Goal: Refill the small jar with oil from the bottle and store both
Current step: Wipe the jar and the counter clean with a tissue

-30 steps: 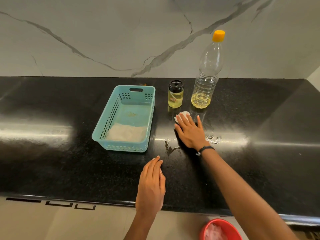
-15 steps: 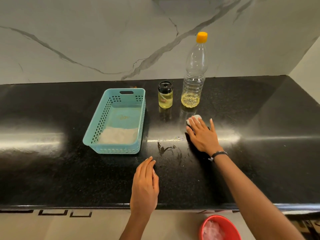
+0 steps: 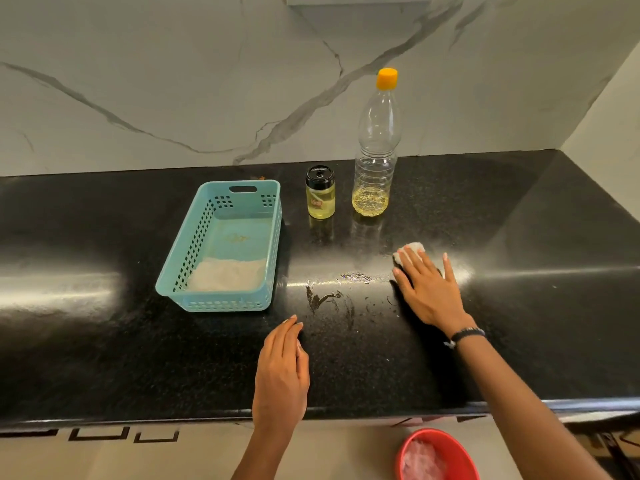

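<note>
The small glass jar [image 3: 320,195] with a black lid holds yellow oil and stands at the back of the black counter [image 3: 104,341]. Right of it stands the tall clear bottle [image 3: 376,150] with an orange cap and a little oil at its bottom. My right hand [image 3: 427,289] lies flat with straight fingers on a white tissue [image 3: 410,250], in front of the bottle and to its right. My left hand [image 3: 282,368] rests on the counter near the front edge, fingers relaxed and holding nothing.
A teal perforated basket [image 3: 273,244] with a white cloth lying inside sits left of the jar. Oily smears [image 3: 329,296] mark the counter between my hands. A red bin [image 3: 446,441] with crumpled tissue stands on the floor below. A marble wall backs the counter.
My right hand has slid the tissue to the right across the counter, from in front of the jar to past the bottle. My left hand has stayed in place.
</note>
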{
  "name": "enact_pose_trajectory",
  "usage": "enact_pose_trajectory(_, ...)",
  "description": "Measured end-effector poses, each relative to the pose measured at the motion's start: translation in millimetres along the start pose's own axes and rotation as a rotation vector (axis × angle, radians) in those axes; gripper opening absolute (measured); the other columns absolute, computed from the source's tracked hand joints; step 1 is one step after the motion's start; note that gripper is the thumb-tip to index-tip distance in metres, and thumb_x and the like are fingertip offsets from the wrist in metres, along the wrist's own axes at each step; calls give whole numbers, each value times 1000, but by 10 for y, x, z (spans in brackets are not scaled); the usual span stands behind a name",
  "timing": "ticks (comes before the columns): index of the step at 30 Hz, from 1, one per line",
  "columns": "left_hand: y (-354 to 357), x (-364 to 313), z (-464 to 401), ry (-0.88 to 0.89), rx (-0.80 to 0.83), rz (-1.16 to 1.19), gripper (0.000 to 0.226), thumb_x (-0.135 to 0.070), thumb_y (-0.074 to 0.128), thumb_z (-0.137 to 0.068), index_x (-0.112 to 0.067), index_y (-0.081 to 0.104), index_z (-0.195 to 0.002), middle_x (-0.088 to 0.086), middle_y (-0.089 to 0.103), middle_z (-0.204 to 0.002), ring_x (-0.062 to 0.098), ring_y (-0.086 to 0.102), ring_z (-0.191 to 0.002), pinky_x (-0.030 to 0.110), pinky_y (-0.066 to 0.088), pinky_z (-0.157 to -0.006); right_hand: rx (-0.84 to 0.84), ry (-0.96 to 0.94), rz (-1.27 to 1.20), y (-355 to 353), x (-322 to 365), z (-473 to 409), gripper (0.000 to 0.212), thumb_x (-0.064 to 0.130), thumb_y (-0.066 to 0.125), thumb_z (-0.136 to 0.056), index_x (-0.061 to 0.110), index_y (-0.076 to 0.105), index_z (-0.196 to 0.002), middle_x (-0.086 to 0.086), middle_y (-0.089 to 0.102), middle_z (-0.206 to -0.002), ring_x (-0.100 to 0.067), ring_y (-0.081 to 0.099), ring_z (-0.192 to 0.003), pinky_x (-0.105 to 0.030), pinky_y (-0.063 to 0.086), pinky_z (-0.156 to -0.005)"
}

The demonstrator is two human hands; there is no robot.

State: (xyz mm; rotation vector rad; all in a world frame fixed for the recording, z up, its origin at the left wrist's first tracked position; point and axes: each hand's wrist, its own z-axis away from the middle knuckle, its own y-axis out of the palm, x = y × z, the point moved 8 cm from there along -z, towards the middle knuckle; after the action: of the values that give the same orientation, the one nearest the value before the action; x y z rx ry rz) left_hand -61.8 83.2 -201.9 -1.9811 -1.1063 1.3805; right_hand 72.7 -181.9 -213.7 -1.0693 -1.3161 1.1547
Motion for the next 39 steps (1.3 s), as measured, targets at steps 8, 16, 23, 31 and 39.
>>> enact_pose_trajectory(8, -3, -24, -12, 23, -1, 8, 37, -21, 38, -96, -5, 60, -121, 4, 61, -124, 16, 55, -117, 38, 49, -97, 36, -58, -52, 84, 413, -275, 63, 56, 8, -95, 30, 15, -151, 8, 13, -159, -16, 4, -147, -47, -7, -117)
enact_pose_trajectory(16, 8, -17, 5, 14, 23, -2, 40, -23, 35, -96, -6, 60, -122, 5, 61, -125, 17, 55, -118, 39, 51, -97, 2, -15, 27, -37, -212, 300, 69, 61, -5, -88, 34, 9, -151, 15, 6, -158, -5, -2, -145, -41, -13, -116)
enact_pose_trajectory(23, -13, -51, -3, 27, 14, -4, 40, -23, 35, -96, -4, 60, -121, 7, 62, -124, 18, 56, -116, 40, 51, -97, 37, 49, -83, 33, 119, -119, 59, 54, 16, -99, 27, 15, -151, 4, 10, -160, -19, 3, -147, -47, -8, -117)
enact_pose_trajectory(31, -11, -56, -7, 37, 20, -16, 39, -21, 35, -95, -5, 60, -121, 7, 61, -123, 18, 56, -117, 39, 50, -97, 8, -79, 24, -37, -159, 781, 69, 63, -4, -89, 33, 7, -151, 14, 1, -158, -6, -6, -145, -36, -13, -116)
enact_pose_trajectory(39, -24, -67, 8, 46, 4, -2, 38, -21, 36, -95, -4, 60, -120, 8, 62, -122, 19, 57, -115, 39, 51, -96, 37, 92, -88, -9, 13, 250, 59, 55, 15, -98, 29, 13, -151, 5, 7, -160, -17, -2, -147, -44, -7, -116)
